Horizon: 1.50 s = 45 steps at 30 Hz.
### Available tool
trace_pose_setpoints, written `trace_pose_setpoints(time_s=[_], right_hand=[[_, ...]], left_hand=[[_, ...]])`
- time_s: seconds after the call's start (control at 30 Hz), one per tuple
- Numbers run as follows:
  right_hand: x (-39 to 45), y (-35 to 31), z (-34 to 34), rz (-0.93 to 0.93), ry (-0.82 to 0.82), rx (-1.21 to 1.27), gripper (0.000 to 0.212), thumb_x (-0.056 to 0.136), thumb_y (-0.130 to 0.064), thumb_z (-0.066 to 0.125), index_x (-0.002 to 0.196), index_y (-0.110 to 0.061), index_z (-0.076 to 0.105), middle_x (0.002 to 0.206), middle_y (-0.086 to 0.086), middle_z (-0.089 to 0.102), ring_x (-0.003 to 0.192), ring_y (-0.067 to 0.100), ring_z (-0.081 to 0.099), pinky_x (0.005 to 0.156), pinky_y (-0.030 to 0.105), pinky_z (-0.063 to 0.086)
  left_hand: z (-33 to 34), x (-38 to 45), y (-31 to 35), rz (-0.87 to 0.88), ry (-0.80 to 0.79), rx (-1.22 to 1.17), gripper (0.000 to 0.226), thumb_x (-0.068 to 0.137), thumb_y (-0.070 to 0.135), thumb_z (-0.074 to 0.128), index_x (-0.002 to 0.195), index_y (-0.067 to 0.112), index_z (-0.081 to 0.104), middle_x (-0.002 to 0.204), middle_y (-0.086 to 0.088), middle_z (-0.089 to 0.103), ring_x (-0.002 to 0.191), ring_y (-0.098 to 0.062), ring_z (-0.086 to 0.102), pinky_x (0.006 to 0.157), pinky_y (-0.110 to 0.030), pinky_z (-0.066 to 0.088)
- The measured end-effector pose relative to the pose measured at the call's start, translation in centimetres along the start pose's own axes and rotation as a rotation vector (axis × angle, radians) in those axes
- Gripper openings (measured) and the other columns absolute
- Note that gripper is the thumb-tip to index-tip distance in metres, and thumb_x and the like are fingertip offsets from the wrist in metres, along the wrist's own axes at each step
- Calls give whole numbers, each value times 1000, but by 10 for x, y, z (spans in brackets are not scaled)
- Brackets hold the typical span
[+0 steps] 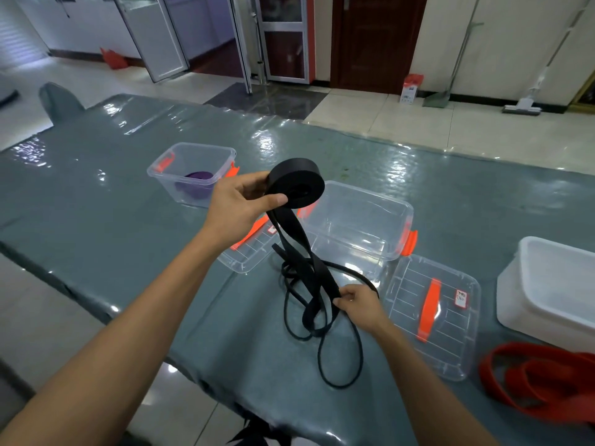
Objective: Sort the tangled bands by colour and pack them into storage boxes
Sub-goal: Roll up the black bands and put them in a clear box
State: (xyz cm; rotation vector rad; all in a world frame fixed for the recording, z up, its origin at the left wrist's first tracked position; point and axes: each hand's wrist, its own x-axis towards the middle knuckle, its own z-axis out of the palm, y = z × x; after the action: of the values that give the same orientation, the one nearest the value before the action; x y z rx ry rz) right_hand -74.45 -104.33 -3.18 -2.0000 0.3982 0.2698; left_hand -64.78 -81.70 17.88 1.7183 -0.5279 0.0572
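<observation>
My left hand [240,201] holds up a rolled coil of black band [296,183] above the table, thumb and fingers round its edge. The band's loose tail [294,252] hangs down to a tangle of black loops [322,323] on the table. My right hand [357,304] pinches a strand of that tangle. A clear storage box [360,220] with orange latches stands behind the tangle. A second clear box [193,172] at the far left holds a purple band [194,185]. Red bands [534,381] lie at the right.
Two clear lids with orange handles lie flat: one [431,317] right of my right hand, one [251,249] under the hanging band. A white tub [553,291] stands at the far right. The grey table cover [96,194] is glossy; its near edge runs diagonally.
</observation>
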Motion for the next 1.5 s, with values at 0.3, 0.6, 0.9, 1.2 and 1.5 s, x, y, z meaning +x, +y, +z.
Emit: trace_pose_setpoints(time_s=[0.3,0.6,0.9,1.2,1.5], right_hand=[[-1,-17,-9,138,-50,852,21,101,-2,51,111,-7,68,104,9,76,101,24,72,88,37,55],[3,-2,1,-34,-4,376,20,92,-22,68,111,-28,71,87,-9,71,77,8,66,74,27,52],[5,21,13,-78,113,-141,21,97,-14,60,116,-17,67,100,-5,70,85,7,64,69,13,43],[-9,19,3,40,164,415,6,89,-10,72,87,-7,77,81,9,76,76,17,72,68,24,56],[-10,10,-4,184,-259,953,25,101,-18,50,105,0,67,71,7,56,63,19,53,78,38,48]], left_hand=[[-8,-2,-14,-37,9,52,45,81,-11,74,119,13,70,103,8,78,101,-17,74,92,-27,57],[-24,-3,-30,-86,83,70,41,81,-9,75,116,13,72,105,5,78,101,-17,74,95,-32,57],[-31,1,-25,-70,117,29,41,82,-6,75,116,17,72,104,6,78,102,-17,74,93,-29,56],[-35,-1,-27,-72,108,21,43,82,-6,76,120,15,71,110,1,77,106,-20,73,96,-33,56],[-35,3,-27,-103,115,42,42,82,-5,76,119,15,70,104,11,77,103,-14,73,94,-25,55]])
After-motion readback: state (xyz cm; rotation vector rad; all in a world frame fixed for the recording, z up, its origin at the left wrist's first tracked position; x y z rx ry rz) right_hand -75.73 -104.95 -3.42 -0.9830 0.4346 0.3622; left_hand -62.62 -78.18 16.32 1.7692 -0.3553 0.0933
